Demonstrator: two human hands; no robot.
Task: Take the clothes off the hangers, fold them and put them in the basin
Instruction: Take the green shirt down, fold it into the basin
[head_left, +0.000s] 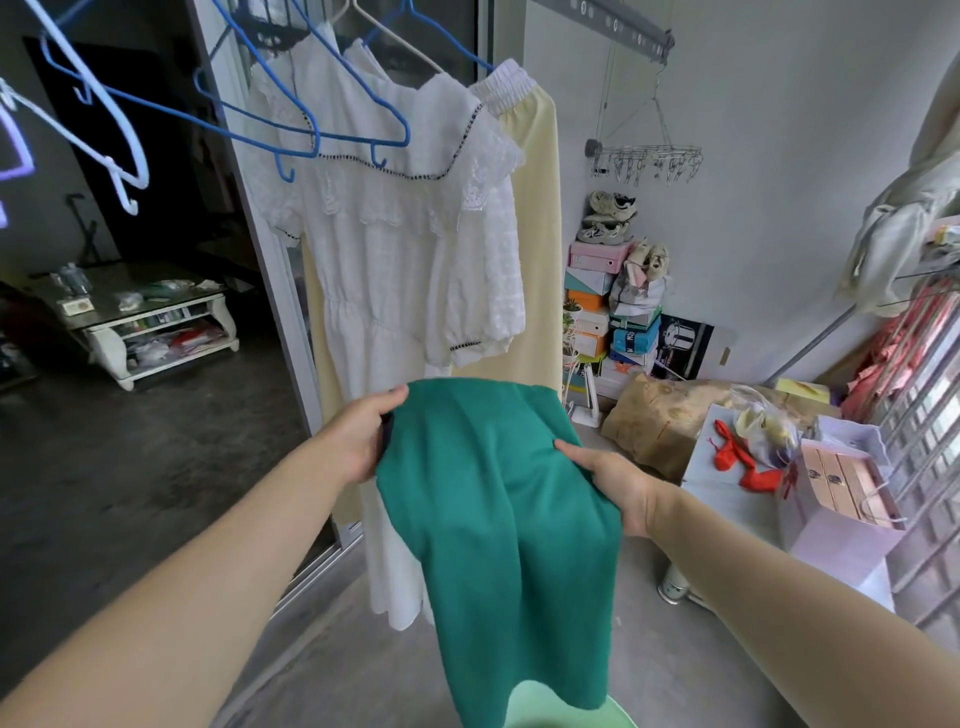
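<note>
A green garment hangs folded lengthwise between my hands, its lower end dangling over the pale green basin at the bottom edge. My left hand grips its upper left edge. My right hand pinches the right side, thumb on top. Behind it a white lace dress hangs on a blue hanger. A pale yellow garment with a white elastic waistband hangs just behind the dress. Several bare blue hangers dangle at upper left.
Stacked shoe boxes and shoes stand against the back wall. Paper bags and a gift bag crowd the floor at right beside a window grille. A sliding door frame at left opens onto a dark room with a low table.
</note>
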